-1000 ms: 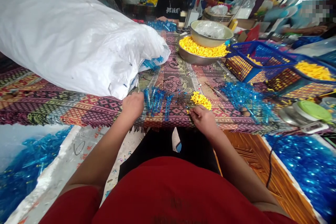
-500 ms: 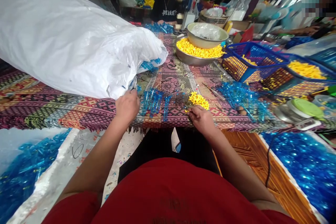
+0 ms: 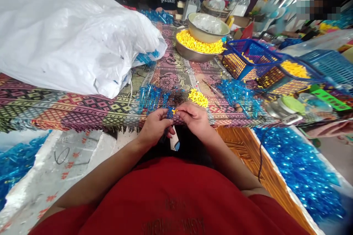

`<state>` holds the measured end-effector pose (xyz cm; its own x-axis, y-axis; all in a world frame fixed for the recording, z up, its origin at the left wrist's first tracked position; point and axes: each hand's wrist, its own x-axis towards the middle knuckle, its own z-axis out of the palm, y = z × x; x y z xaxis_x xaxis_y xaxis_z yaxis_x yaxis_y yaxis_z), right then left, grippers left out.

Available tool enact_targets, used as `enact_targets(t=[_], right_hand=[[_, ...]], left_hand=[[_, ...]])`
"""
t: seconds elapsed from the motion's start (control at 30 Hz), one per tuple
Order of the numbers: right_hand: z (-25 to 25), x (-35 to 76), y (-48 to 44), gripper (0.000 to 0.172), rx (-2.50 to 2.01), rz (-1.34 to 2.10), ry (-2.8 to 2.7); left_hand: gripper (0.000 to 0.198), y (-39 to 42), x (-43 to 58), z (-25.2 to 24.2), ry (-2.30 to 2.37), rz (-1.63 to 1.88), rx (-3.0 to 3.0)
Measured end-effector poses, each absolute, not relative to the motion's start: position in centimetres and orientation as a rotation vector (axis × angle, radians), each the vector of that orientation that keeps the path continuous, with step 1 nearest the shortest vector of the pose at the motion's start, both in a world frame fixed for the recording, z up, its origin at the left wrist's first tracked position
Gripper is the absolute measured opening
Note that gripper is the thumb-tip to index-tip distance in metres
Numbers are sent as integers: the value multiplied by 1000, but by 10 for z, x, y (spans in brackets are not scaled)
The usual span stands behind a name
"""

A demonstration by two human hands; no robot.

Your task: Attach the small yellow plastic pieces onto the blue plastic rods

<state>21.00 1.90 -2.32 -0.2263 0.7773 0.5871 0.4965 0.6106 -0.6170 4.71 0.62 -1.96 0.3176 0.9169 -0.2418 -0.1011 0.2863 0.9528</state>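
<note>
My left hand (image 3: 154,126) and my right hand (image 3: 193,117) meet at the near edge of the patterned cloth table (image 3: 68,108). The left hand's fingers are closed on a clear blue plastic piece (image 3: 168,113). The right hand pinches a small yellow plastic piece (image 3: 174,111) against the blue one. Just beyond the hands lie a row of blue plastic pieces (image 3: 150,97) and a small heap of yellow pieces (image 3: 198,97).
A big white sack (image 3: 66,33) covers the table's left. Metal bowls of yellow pieces (image 3: 198,46), blue baskets (image 3: 248,60), a blue pile (image 3: 239,93) and a small scale (image 3: 286,108) stand right. Bins of blue pieces (image 3: 298,169) flank me. Other people sit across the table.
Both hands drew back from the table to its near edge and came together. The left took up a blue piece, the right a yellow one. The camera tilted slightly.
</note>
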Motion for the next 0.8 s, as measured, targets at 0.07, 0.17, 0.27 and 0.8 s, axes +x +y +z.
enact_targets(t=[0.07, 0.17, 0.27, 0.8], right_hand=[[-24, 211, 18, 11, -1003, 290, -1943], [-27, 212, 17, 16, -979, 213, -2023], [-28, 213, 15, 19, -956, 151, -2096], [-44, 208, 9, 29, -827, -35, -2149]], left_hand=[[20, 4, 49, -21, 979, 850, 1057], [18, 2, 52, -23, 970, 875, 1063], [16, -1, 55, -23, 988, 894, 1067], [16, 5, 57, -23, 1197, 871, 1438]])
